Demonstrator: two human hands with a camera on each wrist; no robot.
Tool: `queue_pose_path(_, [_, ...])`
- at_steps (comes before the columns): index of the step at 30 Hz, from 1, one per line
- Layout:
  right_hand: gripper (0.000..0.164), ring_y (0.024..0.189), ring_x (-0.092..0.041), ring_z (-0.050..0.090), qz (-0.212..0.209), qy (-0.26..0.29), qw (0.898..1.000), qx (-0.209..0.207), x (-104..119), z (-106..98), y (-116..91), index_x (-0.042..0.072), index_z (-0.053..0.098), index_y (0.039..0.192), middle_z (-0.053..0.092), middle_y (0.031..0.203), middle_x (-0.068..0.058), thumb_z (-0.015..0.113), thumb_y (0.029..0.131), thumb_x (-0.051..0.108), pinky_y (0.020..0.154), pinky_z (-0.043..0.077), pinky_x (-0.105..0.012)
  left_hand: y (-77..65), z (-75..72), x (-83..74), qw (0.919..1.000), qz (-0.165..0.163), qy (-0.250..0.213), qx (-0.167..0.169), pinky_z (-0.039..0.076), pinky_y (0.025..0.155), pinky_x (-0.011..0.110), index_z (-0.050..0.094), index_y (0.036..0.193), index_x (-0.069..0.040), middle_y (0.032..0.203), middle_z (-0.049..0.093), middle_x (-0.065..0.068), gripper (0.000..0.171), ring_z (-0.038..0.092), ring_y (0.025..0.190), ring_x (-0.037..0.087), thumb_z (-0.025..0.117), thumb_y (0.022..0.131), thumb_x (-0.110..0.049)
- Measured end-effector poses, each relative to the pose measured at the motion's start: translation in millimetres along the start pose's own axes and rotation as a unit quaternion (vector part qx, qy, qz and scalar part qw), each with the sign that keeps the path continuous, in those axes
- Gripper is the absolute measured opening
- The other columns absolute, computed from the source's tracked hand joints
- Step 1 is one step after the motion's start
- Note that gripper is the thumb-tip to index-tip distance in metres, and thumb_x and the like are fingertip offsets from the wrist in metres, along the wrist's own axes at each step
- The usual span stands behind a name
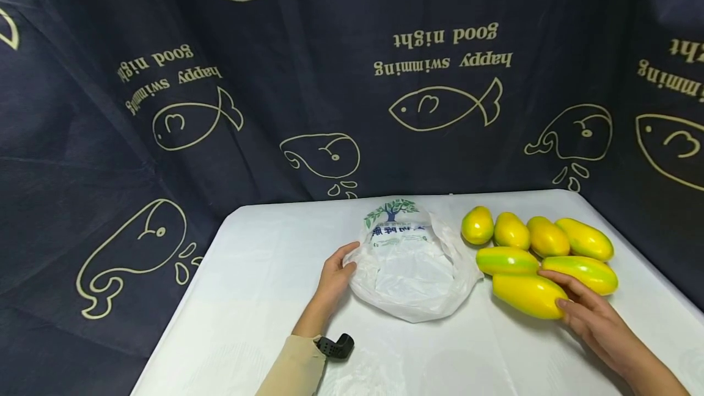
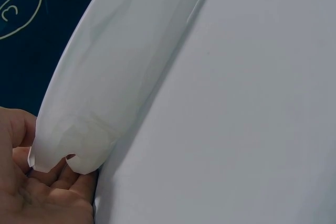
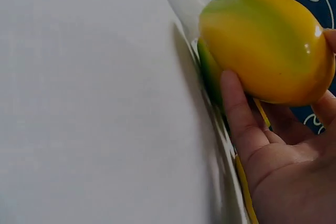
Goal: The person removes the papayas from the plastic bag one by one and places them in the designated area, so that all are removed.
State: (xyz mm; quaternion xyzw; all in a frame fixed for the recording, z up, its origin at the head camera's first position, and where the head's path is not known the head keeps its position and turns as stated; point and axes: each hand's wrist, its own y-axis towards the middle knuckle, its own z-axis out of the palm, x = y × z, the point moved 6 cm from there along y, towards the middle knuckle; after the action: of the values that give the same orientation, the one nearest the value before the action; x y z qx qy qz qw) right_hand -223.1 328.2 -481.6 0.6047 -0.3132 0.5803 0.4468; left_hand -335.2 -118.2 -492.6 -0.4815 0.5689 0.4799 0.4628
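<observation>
A white plastic bag with a green tree print lies with its mouth spread wide on the table. My left hand holds the bag's left rim; in the left wrist view, the fingers pass behind the plastic edge. To the bag's right, my right hand grips the nearest yellow mango at its right end. The right wrist view shows this mango between thumb and fingers, its skin glossy with a greenish band. Just behind it lie two more mangoes, one green-streaked mango and another.
A back row of several mangoes stands at the table's right rear. Dark blue cloth with fish drawings hangs behind and beside the white table. A black band is around the left wrist.
</observation>
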Motion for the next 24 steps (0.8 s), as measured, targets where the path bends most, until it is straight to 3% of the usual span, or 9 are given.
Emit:
queue_pose_path(6, [0.051,0.126,0.018,0.043,0.042,-0.007,0.999,-0.013,-9.4,-6.2,-3.9,0.013,0.033,0.155,0.041,0.147,0.032,0.029,0.105,-0.001,0.096,0.051,-0.012,0.8,0.4,-1.5,1.0000,0.001,0.009,-0.001,0.027,0.124,0.050,0.057,0.139,-0.006,0.154,0.045,0.016,0.048,0.035,0.149,0.034,0.048,0.092,0.002])
queue_pose_path(10, [0.052,0.129,0.019,0.041,0.032,-0.017,0.999,-0.019,-9.8,-8.4,-3.3,0.008,0.029,0.155,0.038,0.150,0.028,0.030,0.105,-0.002,0.096,0.050,-0.012,1.9,-0.1,-2.4,0.9999,0.000,0.015,-0.003,0.025,0.124,0.050,0.057,0.139,-0.006,0.155,0.045,0.015,0.048,0.033,0.149,0.034,0.049,0.092,0.002])
queue_pose_path(17, [0.050,0.122,0.017,0.047,0.027,-0.085,0.994,-0.067,-10.4,-14.1,-3.8,0.004,0.034,0.153,0.045,0.144,0.028,0.039,0.103,-0.002,0.089,0.049,-0.008,0.9,-0.5,-1.1,0.9999,-0.006,0.011,-0.005,0.027,0.124,0.050,0.057,0.138,-0.005,0.154,0.045,0.017,0.048,0.034,0.149,0.035,0.049,0.092,0.002])
queue_pose_path(24, [0.050,0.129,0.017,0.043,-0.011,-0.087,0.995,-0.055,-7.4,-9.9,-3.1,0.000,0.033,0.152,0.047,0.148,0.021,0.036,0.103,-0.007,0.094,0.044,-0.004,-1.5,-0.5,-1.6,1.0000,-0.001,0.001,-0.001,0.026,0.124,0.050,0.056,0.139,-0.003,0.155,0.045,0.018,0.048,0.034,0.149,0.035,0.049,0.092,0.003])
